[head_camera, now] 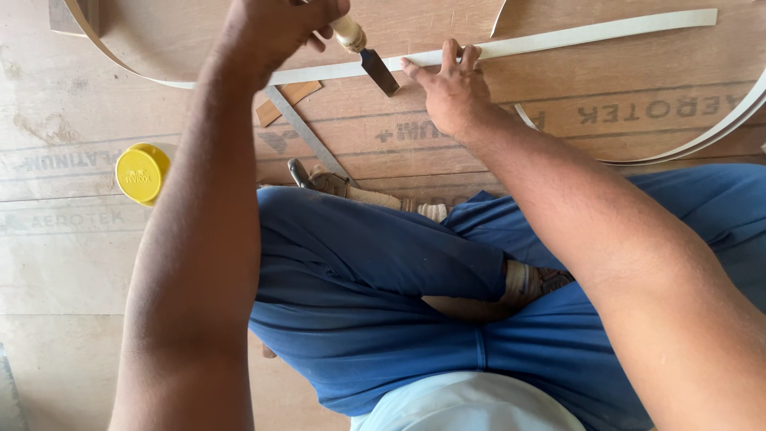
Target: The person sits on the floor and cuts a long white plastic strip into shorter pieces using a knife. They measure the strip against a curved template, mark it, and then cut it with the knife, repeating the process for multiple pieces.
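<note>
My left hand (279,28) grips the chisel (375,65); a slip could cut my right hand (451,88), whose fingers pin the edge strip (574,38)

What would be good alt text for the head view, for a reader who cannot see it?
Seen from above, a seated person's left hand holds a chisel against a pale strip that the right hand presses onto a plywood board. A yellow lid lies to the left, beside blue trousers.
</note>
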